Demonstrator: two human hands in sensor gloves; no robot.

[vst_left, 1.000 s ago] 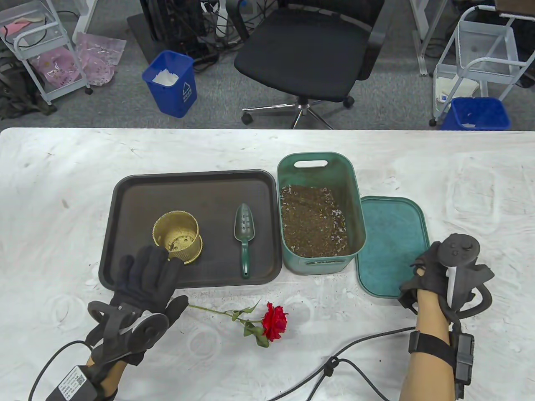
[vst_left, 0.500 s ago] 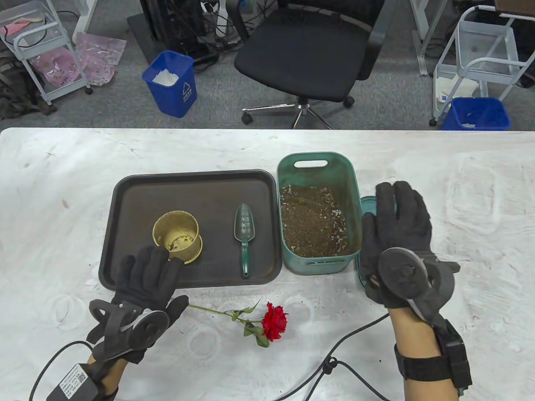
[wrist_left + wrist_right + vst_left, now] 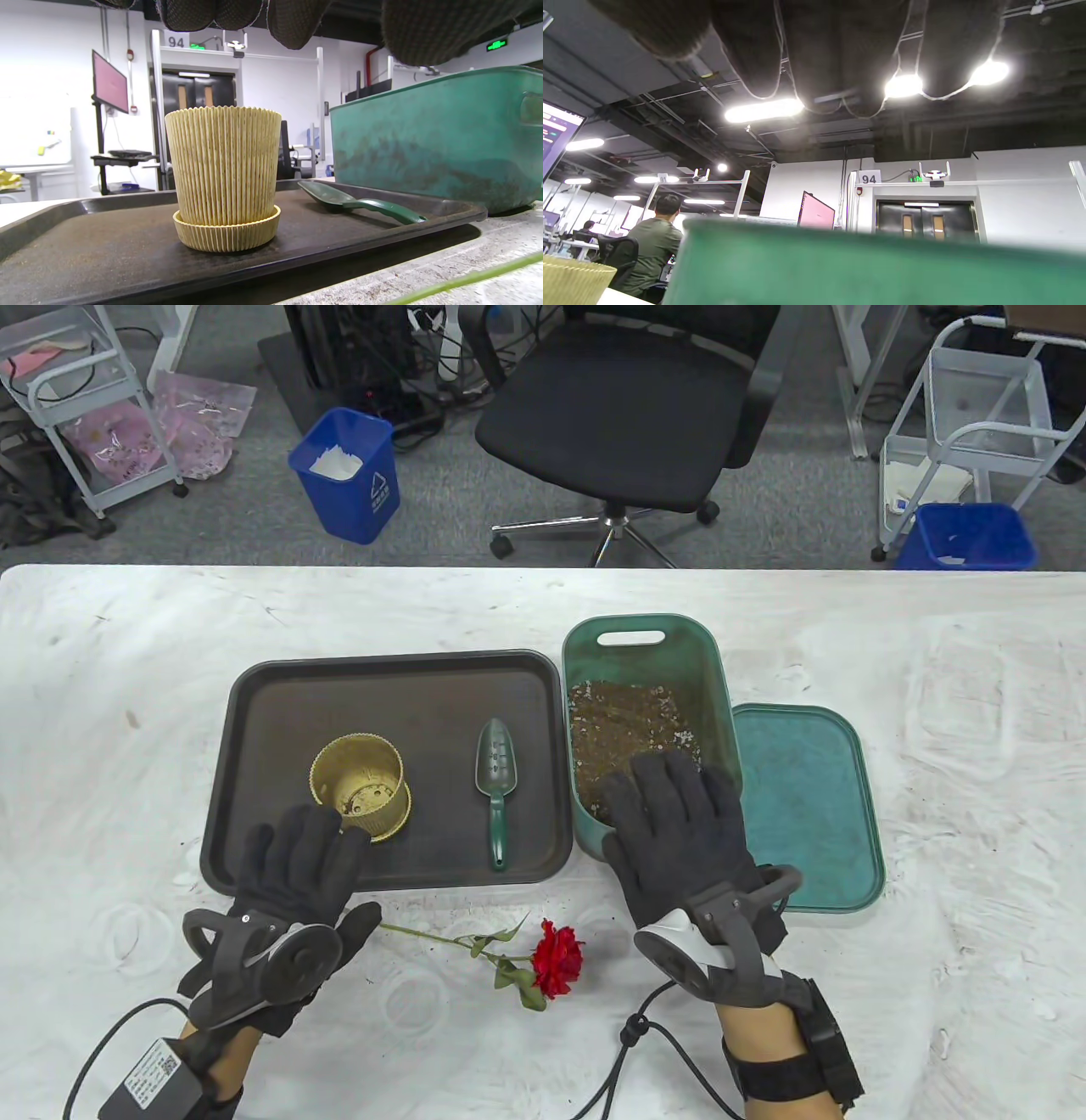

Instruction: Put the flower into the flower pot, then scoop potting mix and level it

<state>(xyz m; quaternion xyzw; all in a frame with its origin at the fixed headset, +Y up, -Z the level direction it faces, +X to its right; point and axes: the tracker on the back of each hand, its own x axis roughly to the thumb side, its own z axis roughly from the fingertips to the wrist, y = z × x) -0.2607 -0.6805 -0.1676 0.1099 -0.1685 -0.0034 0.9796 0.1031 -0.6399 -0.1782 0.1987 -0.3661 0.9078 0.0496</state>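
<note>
L hand (image 3: 293, 869): flat, fingers straight, over tray's near edge, just beside pot; holds nothing.
R hand (image 3: 679, 840): flat, fingers spread, over near end of soil bin; holds nothing.
Flower (image 3: 556, 959): lying on table (image 3: 127, 687) btwn hands, near side of tray.
Pot (image 3: 361, 785): upright on tray (image 3: 399, 678).
Scoop (image 3: 496, 785): on tray, right of pot.
Soil bin (image 3: 645, 632): potting mix (image 3: 628, 721) inside; lid (image 3: 806, 806) beside it.

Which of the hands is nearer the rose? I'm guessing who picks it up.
Left: its thumb nearly touches the rose stem's end. Right hovers over the bin, apart.
</note>
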